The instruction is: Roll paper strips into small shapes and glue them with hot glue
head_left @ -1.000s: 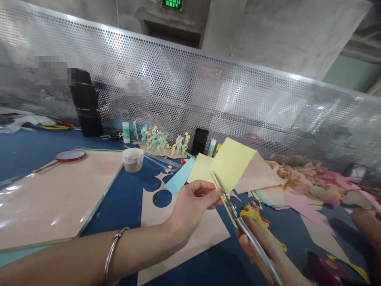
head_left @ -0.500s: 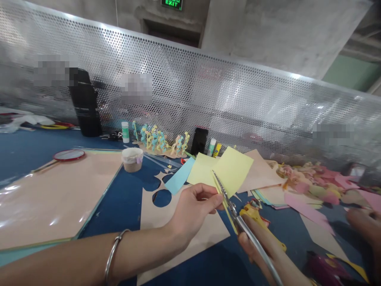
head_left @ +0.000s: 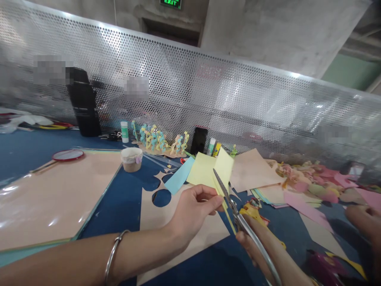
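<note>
We list one yellow sheet (head_left: 225,162), pinched low between the left hand's (head_left: 199,204) thumb and fingers, the nearer hand, and standing above that grip; one pair of scissors (head_left: 235,209), handles clasped in the right hand (head_left: 259,238), long axis slanting up-left along the sheet.

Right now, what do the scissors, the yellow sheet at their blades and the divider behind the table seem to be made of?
Scissors: metal, probably steel, shiny; bright highlights run along the grey handle.
Yellow sheet: probably matte paper or thin card; thin edges, no glare.
Divider: likely perforated metal, glossy; rows of small holes and silvery glare suggest it, though plastic remains possible.
</note>
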A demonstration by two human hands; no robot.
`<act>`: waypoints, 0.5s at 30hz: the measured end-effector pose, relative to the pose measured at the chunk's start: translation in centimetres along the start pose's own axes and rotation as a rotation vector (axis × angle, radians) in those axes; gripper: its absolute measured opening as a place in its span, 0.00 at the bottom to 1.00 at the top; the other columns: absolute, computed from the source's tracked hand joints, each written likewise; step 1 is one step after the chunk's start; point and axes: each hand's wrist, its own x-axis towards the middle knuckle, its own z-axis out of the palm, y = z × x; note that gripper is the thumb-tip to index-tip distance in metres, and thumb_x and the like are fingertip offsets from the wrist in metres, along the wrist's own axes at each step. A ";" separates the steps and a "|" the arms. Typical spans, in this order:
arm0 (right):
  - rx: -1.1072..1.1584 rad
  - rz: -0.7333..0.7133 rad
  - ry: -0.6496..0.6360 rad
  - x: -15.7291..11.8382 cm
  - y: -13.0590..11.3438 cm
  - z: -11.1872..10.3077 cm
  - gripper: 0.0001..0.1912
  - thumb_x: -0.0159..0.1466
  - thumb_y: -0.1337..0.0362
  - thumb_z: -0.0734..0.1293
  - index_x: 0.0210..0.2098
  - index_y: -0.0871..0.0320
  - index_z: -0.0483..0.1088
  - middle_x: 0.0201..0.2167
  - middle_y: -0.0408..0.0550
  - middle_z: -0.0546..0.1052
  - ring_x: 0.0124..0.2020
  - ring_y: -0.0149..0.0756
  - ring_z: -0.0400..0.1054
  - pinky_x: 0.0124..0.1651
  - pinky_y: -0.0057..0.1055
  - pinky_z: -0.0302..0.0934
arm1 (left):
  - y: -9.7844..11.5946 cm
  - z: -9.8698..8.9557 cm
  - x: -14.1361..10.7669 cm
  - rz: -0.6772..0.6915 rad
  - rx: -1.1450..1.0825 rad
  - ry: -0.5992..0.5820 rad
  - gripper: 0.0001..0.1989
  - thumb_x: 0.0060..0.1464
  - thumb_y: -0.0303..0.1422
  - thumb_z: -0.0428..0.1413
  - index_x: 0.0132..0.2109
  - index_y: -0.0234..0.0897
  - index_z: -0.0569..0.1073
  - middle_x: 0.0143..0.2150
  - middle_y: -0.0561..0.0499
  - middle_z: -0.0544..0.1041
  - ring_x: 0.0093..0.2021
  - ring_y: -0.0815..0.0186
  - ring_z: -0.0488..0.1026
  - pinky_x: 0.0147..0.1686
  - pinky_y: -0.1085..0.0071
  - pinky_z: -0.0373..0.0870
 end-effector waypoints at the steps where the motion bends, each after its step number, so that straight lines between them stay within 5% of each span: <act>1: -0.050 -0.003 -0.021 0.2 0.2 -0.3 0.14 0.62 0.52 0.61 0.26 0.54 0.61 0.19 0.39 0.67 0.20 0.32 0.64 0.23 0.26 0.57 | 0.1 -0.1 0.0 0.001 0.008 -0.002 0.08 0.45 0.33 0.63 0.29 0.35 0.72 0.25 0.51 0.77 0.29 0.66 0.75 0.30 0.73 0.67; 9: -0.646 0.157 -0.119 1.0 1.2 -3.2 0.13 0.62 0.51 0.61 0.30 0.53 0.66 0.26 0.47 0.77 0.29 0.50 0.73 0.27 0.34 0.56 | 0.8 -0.9 0.6 0.055 -0.016 0.032 0.06 0.47 0.32 0.62 0.31 0.36 0.72 0.26 0.53 0.77 0.31 0.68 0.74 0.31 0.75 0.64; 12: -0.648 0.087 -0.163 0.7 1.5 -3.6 0.07 0.59 0.56 0.65 0.33 0.52 0.70 0.32 0.48 0.78 0.33 0.50 0.74 0.31 0.37 0.60 | 0.6 -0.8 0.5 0.047 -0.016 -0.005 0.07 0.48 0.32 0.62 0.31 0.35 0.72 0.26 0.52 0.77 0.29 0.69 0.73 0.31 0.75 0.64; 15: -0.552 0.014 -0.075 0.5 1.4 -3.8 0.09 0.61 0.56 0.64 0.38 0.50 0.72 0.40 0.48 0.77 0.41 0.49 0.73 0.39 0.39 0.63 | 0.3 -0.6 0.2 0.021 -0.028 -0.066 0.08 0.48 0.33 0.62 0.30 0.34 0.72 0.25 0.52 0.76 0.27 0.69 0.72 0.31 0.75 0.65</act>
